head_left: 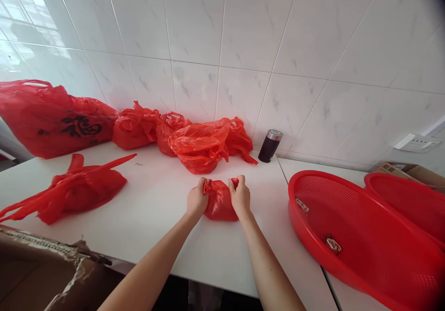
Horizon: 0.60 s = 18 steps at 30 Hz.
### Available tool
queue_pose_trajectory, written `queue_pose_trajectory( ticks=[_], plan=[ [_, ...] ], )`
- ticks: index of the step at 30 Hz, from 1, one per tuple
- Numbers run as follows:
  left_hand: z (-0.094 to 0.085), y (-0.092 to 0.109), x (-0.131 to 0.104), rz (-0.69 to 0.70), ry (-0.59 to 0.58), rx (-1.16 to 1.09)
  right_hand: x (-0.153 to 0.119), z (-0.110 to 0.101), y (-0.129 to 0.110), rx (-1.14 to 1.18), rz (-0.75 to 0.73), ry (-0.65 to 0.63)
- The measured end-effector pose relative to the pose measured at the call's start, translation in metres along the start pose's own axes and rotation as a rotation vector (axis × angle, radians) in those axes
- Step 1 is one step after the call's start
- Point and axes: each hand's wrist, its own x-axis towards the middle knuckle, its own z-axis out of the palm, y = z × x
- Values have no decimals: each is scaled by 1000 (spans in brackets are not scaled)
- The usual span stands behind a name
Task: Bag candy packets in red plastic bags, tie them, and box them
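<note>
Brown, torn-rimmed and open, a cardboard box (31,274) is seen at the near left, against the edge of a smooth white table (146,220). At the table's middle, a small, rounded red plastic bag (221,206) is gripped at its top by two bare hands: its left corner is clamped in the fingers of the left hand (197,199), its right corner pinched by the right hand (241,196). To the right, two small patterned pieces (333,244) are contained in a large oval red plastic basket (382,250), backed by a second red basket (399,195). To the left, a slumped red plastic bag with long handles (86,190) is spread flat. Farther off, crumpled red plastic bags (200,146) are lined up, flanked at left by a bulky red bag printed with a black character (52,121) and at right by a dark, silver-capped flask (269,148). All are backed by a white tiled wall (194,23).
</note>
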Motion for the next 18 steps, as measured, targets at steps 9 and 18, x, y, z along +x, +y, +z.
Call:
queue_pose_trajectory(
  ticks=[9, 18],
  plan=[
    [-6, -17, 22, -42, -117, 216, 19, 3, 34, -205, 110, -72],
    [9, -17, 31, 8, -78, 391, 19, 19, 37, -365, 116, -55]
  ],
)
